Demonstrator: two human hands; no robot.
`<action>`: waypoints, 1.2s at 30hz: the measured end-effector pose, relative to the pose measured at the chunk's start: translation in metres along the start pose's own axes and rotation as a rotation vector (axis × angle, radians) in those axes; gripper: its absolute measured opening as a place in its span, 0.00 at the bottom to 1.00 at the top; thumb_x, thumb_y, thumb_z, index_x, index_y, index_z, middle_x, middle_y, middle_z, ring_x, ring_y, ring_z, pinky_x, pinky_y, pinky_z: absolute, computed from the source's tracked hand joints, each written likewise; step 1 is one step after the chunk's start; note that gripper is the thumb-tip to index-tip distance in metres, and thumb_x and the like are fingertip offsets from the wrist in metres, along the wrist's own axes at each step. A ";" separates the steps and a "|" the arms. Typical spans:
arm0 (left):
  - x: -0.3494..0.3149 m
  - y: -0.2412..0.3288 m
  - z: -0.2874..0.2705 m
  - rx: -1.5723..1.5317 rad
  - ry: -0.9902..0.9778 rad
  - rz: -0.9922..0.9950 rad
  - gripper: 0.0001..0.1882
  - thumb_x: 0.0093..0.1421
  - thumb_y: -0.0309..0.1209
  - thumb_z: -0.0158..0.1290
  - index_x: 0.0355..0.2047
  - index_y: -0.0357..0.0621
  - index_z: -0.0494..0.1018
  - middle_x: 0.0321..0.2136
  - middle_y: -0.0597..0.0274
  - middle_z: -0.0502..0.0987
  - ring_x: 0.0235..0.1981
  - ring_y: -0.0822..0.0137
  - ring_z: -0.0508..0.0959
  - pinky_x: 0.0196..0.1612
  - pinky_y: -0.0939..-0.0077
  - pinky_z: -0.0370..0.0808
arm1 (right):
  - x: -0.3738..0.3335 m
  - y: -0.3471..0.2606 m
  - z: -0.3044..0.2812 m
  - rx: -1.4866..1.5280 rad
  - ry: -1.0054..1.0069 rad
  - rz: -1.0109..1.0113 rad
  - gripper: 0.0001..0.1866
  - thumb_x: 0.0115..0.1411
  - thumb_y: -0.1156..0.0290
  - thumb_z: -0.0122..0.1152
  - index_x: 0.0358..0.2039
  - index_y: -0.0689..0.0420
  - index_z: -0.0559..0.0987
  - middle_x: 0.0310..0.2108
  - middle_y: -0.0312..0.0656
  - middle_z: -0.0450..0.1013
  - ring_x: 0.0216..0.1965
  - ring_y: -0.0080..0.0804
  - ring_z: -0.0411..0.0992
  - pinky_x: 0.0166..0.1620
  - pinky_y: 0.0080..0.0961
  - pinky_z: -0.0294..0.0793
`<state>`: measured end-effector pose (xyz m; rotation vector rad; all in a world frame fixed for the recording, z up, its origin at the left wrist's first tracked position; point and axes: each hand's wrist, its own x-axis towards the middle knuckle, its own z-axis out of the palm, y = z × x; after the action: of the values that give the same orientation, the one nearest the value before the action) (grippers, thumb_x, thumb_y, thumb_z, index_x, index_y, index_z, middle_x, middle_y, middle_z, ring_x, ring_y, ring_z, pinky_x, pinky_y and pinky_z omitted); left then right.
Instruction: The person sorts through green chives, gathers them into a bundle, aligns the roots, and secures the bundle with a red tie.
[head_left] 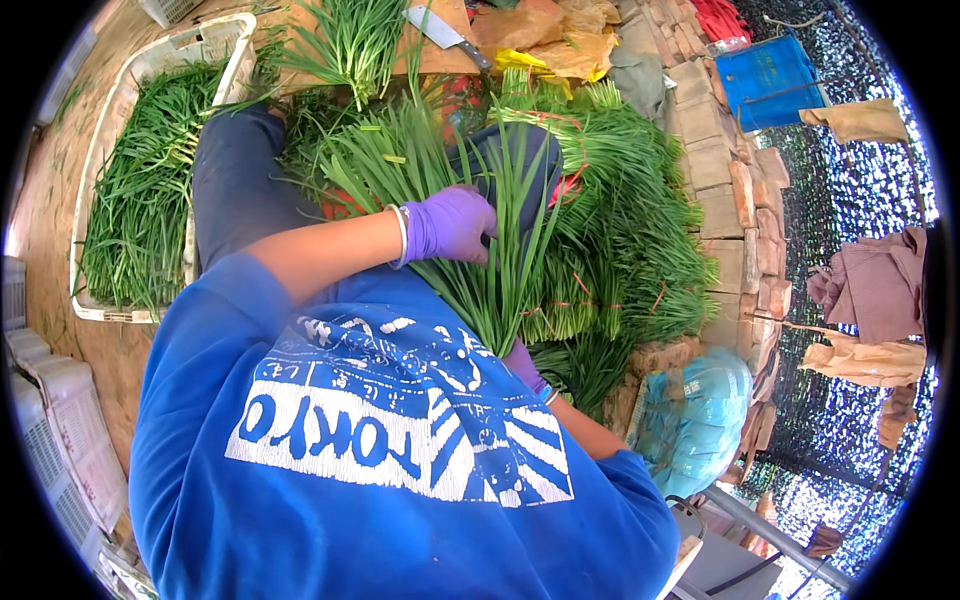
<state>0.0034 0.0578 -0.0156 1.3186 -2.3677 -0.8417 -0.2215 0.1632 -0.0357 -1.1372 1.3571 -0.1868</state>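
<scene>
My left hand [450,225], in a purple glove, curls closed around a loose bunch of long flat garlic chives [510,215] over my lap. Lower down, where the bunch narrows, my right hand [522,368] in the same kind of glove touches it; leaves and my blue shirt hide its fingers. More garlic chives fan out beyond my left wrist. Just to the right lies a thick pile of chive bundles [620,200], some bound with thin red ties.
A white crate [90,190] full of chives stands left of my leg. A kitchen knife [440,28] lies on a board at the far side, beside loose chives [350,45]. Low brickwork [710,170] borders the pile. A light-blue plastic bag [695,415] sits by my right elbow.
</scene>
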 end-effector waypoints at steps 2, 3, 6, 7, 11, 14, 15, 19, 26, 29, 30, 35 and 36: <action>0.001 0.006 -0.002 -0.042 -0.026 -0.015 0.15 0.36 0.40 0.55 0.19 0.42 0.75 0.22 0.50 0.72 0.30 0.54 0.71 0.37 0.66 0.69 | 0.004 0.007 -0.002 0.031 -0.006 -0.015 0.29 0.44 0.73 0.64 0.47 0.64 0.65 0.42 0.44 0.70 0.42 0.27 0.69 0.46 0.22 0.67; 0.002 0.007 -0.001 -0.041 -0.011 -0.001 0.13 0.37 0.38 0.54 0.16 0.41 0.74 0.22 0.52 0.72 0.29 0.54 0.71 0.37 0.65 0.69 | 0.005 0.009 -0.002 0.031 -0.009 -0.009 0.29 0.44 0.73 0.64 0.47 0.64 0.65 0.42 0.44 0.70 0.42 0.27 0.69 0.46 0.22 0.66; 0.000 -0.004 0.016 -0.063 0.145 0.163 0.11 0.38 0.36 0.52 0.16 0.40 0.73 0.24 0.54 0.73 0.30 0.54 0.71 0.38 0.65 0.69 | 0.004 0.004 -0.002 0.019 -0.019 0.001 0.29 0.44 0.73 0.64 0.48 0.63 0.64 0.42 0.44 0.70 0.43 0.27 0.68 0.46 0.22 0.66; -0.002 -0.007 0.020 -0.027 0.152 0.173 0.08 0.39 0.33 0.52 0.17 0.41 0.73 0.26 0.56 0.73 0.31 0.54 0.71 0.40 0.66 0.68 | -0.002 -0.010 0.000 0.011 -0.021 -0.001 0.30 0.44 0.74 0.64 0.48 0.63 0.64 0.42 0.44 0.70 0.43 0.27 0.68 0.47 0.22 0.66; -0.008 -0.019 0.032 -0.192 0.234 0.094 0.08 0.38 0.27 0.53 0.23 0.45 0.74 0.28 0.56 0.73 0.34 0.55 0.72 0.41 0.66 0.68 | 0.002 -0.007 -0.004 -0.006 -0.045 0.027 0.32 0.43 0.75 0.64 0.50 0.63 0.62 0.43 0.44 0.69 0.43 0.27 0.67 0.47 0.21 0.65; -0.013 -0.015 0.028 -0.223 0.298 0.093 0.10 0.38 0.25 0.54 0.26 0.46 0.75 0.28 0.56 0.73 0.33 0.55 0.72 0.39 0.67 0.69 | 0.002 -0.011 -0.004 -0.086 -0.029 0.046 0.34 0.42 0.74 0.64 0.51 0.63 0.61 0.43 0.44 0.69 0.43 0.27 0.67 0.47 0.21 0.64; -0.012 -0.017 0.030 -0.309 0.369 0.070 0.08 0.40 0.25 0.55 0.25 0.44 0.75 0.25 0.56 0.72 0.31 0.57 0.72 0.37 0.70 0.69 | 0.002 -0.013 -0.004 -0.098 -0.029 0.049 0.34 0.42 0.74 0.64 0.51 0.63 0.61 0.43 0.44 0.69 0.43 0.27 0.67 0.47 0.21 0.64; -0.016 -0.029 0.015 -0.354 0.355 -0.091 0.10 0.43 0.36 0.55 0.23 0.44 0.75 0.21 0.54 0.73 0.29 0.58 0.72 0.36 0.68 0.69 | 0.000 -0.015 -0.005 -0.130 -0.020 0.052 0.35 0.42 0.73 0.65 0.50 0.63 0.61 0.43 0.44 0.69 0.43 0.28 0.67 0.48 0.22 0.64; -0.024 -0.040 -0.018 -0.738 0.682 -0.306 0.08 0.50 0.29 0.54 0.29 0.37 0.74 0.30 0.59 0.76 0.37 0.65 0.73 0.42 0.76 0.69 | 0.002 -0.005 -0.004 -0.115 0.001 0.057 0.33 0.42 0.71 0.65 0.49 0.63 0.62 0.43 0.45 0.69 0.43 0.28 0.68 0.47 0.21 0.65; -0.051 -0.102 -0.068 -1.361 1.071 -0.205 0.11 0.55 0.30 0.49 0.36 0.37 0.72 0.38 0.56 0.74 0.40 0.68 0.73 0.48 0.75 0.67 | 0.013 0.020 -0.007 -0.113 -0.008 -0.035 0.32 0.42 0.71 0.66 0.48 0.63 0.64 0.42 0.44 0.70 0.42 0.27 0.68 0.46 0.21 0.66; -0.061 -0.101 -0.086 -1.431 1.196 -0.151 0.12 0.56 0.30 0.47 0.38 0.38 0.71 0.40 0.55 0.73 0.40 0.67 0.73 0.49 0.75 0.66 | 0.011 0.015 -0.007 -0.085 -0.023 -0.023 0.32 0.42 0.71 0.66 0.48 0.63 0.64 0.42 0.44 0.70 0.42 0.27 0.69 0.46 0.21 0.66; -0.069 -0.068 -0.090 -0.772 0.723 -0.094 0.17 0.52 0.42 0.52 0.37 0.45 0.75 0.37 0.65 0.75 0.38 0.72 0.73 0.45 0.76 0.67 | 0.007 0.003 -0.004 0.014 -0.082 0.030 0.31 0.43 0.74 0.65 0.48 0.63 0.64 0.41 0.43 0.71 0.41 0.26 0.69 0.46 0.21 0.66; -0.063 -0.046 -0.082 -0.623 0.549 -0.238 0.19 0.49 0.45 0.54 0.37 0.48 0.75 0.37 0.61 0.75 0.40 0.68 0.73 0.49 0.74 0.65 | 0.008 0.003 -0.005 0.021 -0.082 0.019 0.31 0.43 0.74 0.65 0.48 0.63 0.63 0.41 0.43 0.71 0.41 0.26 0.69 0.46 0.21 0.66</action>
<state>0.1096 0.0641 0.0211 1.3389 -1.3952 -1.0101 -0.2246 0.1565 -0.0428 -1.1023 1.2898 -0.1388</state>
